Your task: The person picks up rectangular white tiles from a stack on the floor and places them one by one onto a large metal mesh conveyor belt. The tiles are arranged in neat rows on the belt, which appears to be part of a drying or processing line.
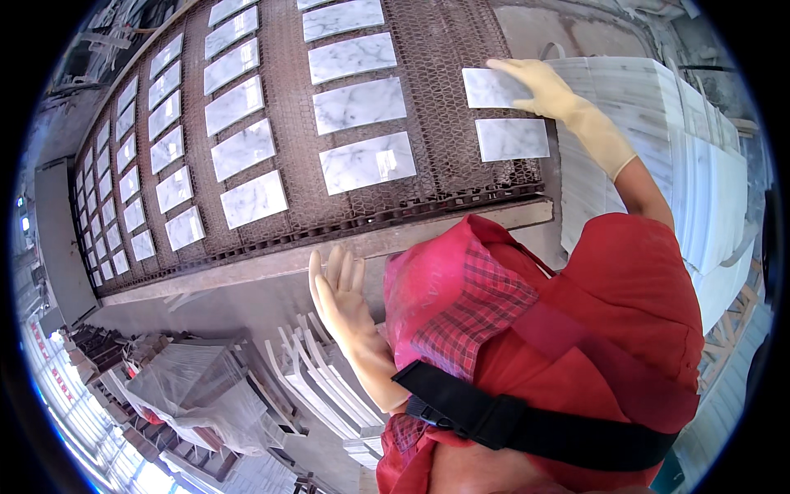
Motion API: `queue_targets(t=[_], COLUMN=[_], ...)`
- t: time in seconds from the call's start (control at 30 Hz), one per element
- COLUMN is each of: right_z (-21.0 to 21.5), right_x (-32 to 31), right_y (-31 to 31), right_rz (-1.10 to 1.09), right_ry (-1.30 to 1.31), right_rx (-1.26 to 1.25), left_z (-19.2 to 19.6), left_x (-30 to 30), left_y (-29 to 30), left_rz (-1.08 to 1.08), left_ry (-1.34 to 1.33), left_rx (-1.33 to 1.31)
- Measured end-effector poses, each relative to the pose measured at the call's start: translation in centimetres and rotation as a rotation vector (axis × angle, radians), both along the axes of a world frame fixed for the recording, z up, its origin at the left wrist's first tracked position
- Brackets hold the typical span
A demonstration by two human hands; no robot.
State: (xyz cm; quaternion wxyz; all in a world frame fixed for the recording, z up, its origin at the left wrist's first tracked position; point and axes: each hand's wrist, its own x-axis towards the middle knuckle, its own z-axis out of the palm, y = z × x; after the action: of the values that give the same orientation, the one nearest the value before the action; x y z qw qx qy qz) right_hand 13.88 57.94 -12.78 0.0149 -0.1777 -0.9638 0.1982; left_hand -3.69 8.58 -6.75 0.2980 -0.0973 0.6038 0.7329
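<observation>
My right hand, in a cream rubber glove, is at the right end of a mesh conveyor belt. Its fingers and thumb span the right end of a white marble tile with grey veins. Just nearer to me, another marble tile lies flat on the mesh. My left hand, gloved the same way, is raised off the belt's near edge, fingers stretched out and nothing in it. The closest tile on the belt to it is a glossy marble tile.
Rows of similar tiles run leftward along the belt. A wooden rail borders its near side. Stacked pale stone slabs stand at right. Lower left are curved white strips and a plastic-wrapped stack.
</observation>
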Motion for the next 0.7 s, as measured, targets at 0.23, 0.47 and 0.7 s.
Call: queue_targets(t=[0.23, 0.47, 0.7], right_z=[-1.2, -0.9, -2.4], right_x=[4.8, 5.3, 4.0], right_y=[0.9, -2.1, -2.4], right_rz=[-0.377, -0.561, -0.554], right_ry=[0.109, 0.189, 0.194], right_rx=[-0.160, -0.280, -0.238], left_z=[0.7, 1.0, 0.3], left_x=[0.3, 0.6, 0.7], left_y=[0.2, 0.8, -1.0], left_rz=[0.017, 0.050, 0.109], left_ry=[0.047, 0.070, 0.114], left_rx=[-0.010, 0.020, 0.109])
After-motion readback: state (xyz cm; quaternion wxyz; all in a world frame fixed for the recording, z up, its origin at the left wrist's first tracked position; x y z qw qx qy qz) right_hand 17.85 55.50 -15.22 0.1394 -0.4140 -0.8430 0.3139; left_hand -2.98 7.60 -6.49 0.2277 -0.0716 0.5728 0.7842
